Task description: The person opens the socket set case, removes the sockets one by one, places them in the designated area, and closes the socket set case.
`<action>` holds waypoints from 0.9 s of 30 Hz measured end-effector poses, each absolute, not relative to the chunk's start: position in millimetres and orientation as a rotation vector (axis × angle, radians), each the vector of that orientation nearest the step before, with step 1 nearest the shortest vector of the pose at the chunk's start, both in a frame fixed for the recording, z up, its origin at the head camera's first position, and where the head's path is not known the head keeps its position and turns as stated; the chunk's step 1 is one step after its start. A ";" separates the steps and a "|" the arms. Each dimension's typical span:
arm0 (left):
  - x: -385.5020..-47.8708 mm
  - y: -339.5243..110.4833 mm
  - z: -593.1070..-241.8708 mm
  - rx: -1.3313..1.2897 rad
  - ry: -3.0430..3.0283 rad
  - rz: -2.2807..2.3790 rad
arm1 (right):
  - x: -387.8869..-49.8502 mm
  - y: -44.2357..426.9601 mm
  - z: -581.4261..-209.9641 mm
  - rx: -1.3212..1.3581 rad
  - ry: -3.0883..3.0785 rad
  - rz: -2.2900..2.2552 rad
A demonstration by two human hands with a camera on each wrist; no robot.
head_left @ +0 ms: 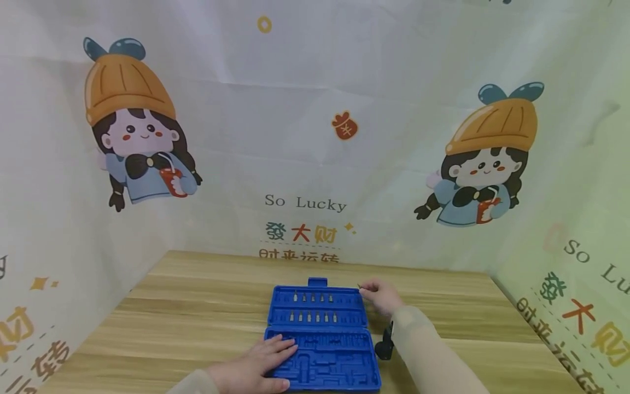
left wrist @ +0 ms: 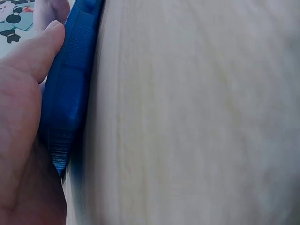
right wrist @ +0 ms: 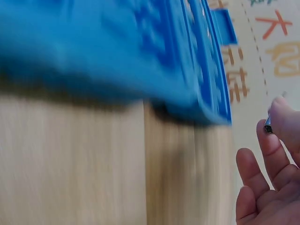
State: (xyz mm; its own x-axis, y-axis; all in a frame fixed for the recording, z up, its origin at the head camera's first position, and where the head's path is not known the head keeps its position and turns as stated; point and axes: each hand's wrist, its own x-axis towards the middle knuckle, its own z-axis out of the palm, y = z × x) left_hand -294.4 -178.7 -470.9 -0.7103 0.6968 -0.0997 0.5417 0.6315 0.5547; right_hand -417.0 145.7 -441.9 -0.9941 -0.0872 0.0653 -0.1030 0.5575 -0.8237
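Observation:
A blue plastic tool case (head_left: 327, 361) lies unfolded on the table, its moulded lower half nearer me. Two rows of small metal bits (head_left: 309, 316) stand in the far half. My left hand (head_left: 256, 365) rests on the case's near left side with fingers extended over the moulded tray; the left wrist view shows its thumb along the case edge (left wrist: 70, 89). Beyond the case's far right corner, my right hand (head_left: 383, 296) pinches a small metal bit (right wrist: 268, 125) between thumb and index finger. The other fingers are loosely bent.
The wood-grain table (head_left: 187, 306) extends around the case. A dark object (head_left: 385, 346) sits at my right wrist. A printed cloth backdrop (head_left: 315, 158) with cartoon figures rises behind the table and on both sides.

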 end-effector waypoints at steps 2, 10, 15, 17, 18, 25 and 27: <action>-294.1 -176.7 -469.8 0.988 2.575 0.707 | -418.8 154.4 -441.1 0.196 -2.770 1.414; -298.6 -175.3 -470.4 1.051 2.613 0.621 | -421.8 173.4 -446.2 0.189 -2.780 1.317; -301.5 -178.8 -475.6 1.193 2.634 0.559 | -425.6 178.1 -460.7 0.193 -2.788 1.249; -302.7 -180.7 -477.8 1.257 2.642 0.544 | -427.8 178.4 -465.8 0.186 -2.784 1.233; -303.6 -181.3 -479.2 1.278 2.639 0.546 | -428.4 177.9 -467.0 0.174 -2.783 1.223; -308.7 -183.8 -483.8 1.234 2.579 0.622 | -431.6 175.3 -467.3 0.164 -2.784 1.168; -308.2 -183.1 -481.8 1.216 2.579 0.626 | -434.2 175.4 -468.3 0.164 -2.792 1.146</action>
